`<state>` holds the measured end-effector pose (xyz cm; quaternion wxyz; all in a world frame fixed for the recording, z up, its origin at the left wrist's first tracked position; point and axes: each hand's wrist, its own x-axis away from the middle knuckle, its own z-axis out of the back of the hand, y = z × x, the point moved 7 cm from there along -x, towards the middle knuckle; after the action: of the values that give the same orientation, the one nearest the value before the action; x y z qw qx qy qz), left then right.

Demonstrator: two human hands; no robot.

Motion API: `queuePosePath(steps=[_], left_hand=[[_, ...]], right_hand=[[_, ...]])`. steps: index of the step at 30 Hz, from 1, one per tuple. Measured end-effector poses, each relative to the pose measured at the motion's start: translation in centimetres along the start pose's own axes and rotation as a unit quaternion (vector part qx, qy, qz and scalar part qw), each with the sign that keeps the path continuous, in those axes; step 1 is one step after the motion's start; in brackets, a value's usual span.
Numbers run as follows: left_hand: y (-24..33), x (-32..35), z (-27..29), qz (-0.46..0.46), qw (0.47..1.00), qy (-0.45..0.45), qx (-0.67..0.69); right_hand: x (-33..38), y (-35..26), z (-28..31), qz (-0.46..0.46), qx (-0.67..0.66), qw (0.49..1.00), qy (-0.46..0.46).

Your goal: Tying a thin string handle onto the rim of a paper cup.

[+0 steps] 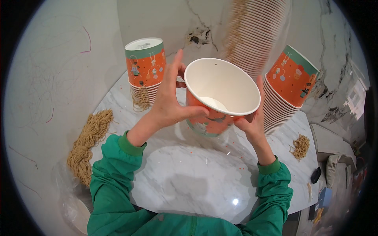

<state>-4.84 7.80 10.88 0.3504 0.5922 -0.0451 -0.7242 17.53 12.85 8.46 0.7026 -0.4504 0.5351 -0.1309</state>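
Between my two hands, above the table, is a large paper bucket [226, 84] with a white inside and an orange and green printed outside. It is tilted so its open mouth faces me, and a small dark hole shows near the far rim. My left hand [169, 100] grips its left side, thumb across the near wall and one finger pointing up. On the right side my right hand [254, 120] holds it, thumb under the rim; its other fingers are partly hidden behind the bucket. The bucket appears to have nothing inside.
Upside-down stacks of matching buckets stand at left [145, 67] and right [293, 78]. A tall stack of white-rimmed buckets [256, 35] rises behind. Tan cord lies in a big bundle [88, 141] and a small one [301, 146]. Orange specks dot the marble table [177, 177]. A black object [315, 175] sits at the right edge.
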Motion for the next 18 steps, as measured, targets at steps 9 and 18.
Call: queuePosePath(steps=[9,18], left_hand=[[-1.4,0.0,0.0,0.097,0.99,-0.046,0.092],[-1.1,0.3,-1.1,0.145,0.964,-0.096,0.202]], right_hand=[[0.1,0.9,0.3,-0.04,-0.034,0.999,-0.002],[0.3,2.0,0.0,-0.041,-0.057,0.997,-0.012]])
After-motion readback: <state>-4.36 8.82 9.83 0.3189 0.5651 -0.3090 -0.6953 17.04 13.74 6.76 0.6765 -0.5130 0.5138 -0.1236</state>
